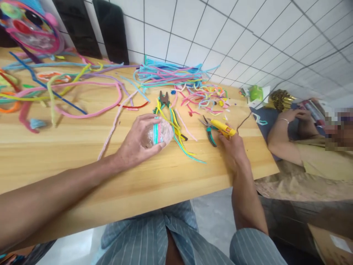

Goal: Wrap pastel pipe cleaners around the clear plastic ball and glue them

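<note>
My left hand (pixel 135 138) is wrapped around a rounded, clear object (pixel 166 133), perhaps a plastic cup or ball, banded with teal and pink fuzzy strips (pixel 157 133). Yellow and teal pipe cleaners (pixel 180 138) trail over the table just right of it. My right hand (pixel 233 149) grips a yellow glue gun (pixel 224 127), its nozzle pointing left and away from me. Beneath the nozzle lie long-nose pliers (pixel 211 134) with teal handles. Beyond my left hand lies a second pair of pliers (pixel 164 97), dark-jawed, its handles partly covered by pipe cleaners.
A bundle of blue and pink pipe cleaners (pixel 171 73) lies against the tiled wall (pixel 187 27), with short scraps (pixel 209 97) beside it. Long loose pipe cleaners (pixel 82 116) spread leftward. Two dark phones (pixel 111 29) lean upright. A cord (pixel 245 119) runs right, where another person's arm (pixel 284 138) rests.
</note>
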A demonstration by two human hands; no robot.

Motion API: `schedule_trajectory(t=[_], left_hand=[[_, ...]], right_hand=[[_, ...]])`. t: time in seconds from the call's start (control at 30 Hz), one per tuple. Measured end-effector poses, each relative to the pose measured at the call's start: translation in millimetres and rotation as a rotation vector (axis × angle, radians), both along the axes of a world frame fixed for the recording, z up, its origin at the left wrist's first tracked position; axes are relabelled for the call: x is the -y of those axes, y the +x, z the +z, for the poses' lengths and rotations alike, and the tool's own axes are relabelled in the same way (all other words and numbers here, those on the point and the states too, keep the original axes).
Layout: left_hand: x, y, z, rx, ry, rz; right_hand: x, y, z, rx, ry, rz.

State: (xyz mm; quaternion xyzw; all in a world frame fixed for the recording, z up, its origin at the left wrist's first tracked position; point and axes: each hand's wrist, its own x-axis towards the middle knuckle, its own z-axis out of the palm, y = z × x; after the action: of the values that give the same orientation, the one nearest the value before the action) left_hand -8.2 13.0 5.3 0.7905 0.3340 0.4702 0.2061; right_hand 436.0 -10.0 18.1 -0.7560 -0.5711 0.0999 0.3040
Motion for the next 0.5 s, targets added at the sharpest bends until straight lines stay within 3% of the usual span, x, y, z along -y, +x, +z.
schedule_trajectory(t=[0.23,0.5], left_hand=[[-0.7,-0.8,4.0,-0.023,0.035,-0.003],[-1.9,0.7,0.1,-0.020,0.056,-0.019]], right_hand=[[10.1,6.4,6.5,-0.136,0.077,-0.016],[-14.4,36.1,8.6,-0.027,0.063,-0.191]])
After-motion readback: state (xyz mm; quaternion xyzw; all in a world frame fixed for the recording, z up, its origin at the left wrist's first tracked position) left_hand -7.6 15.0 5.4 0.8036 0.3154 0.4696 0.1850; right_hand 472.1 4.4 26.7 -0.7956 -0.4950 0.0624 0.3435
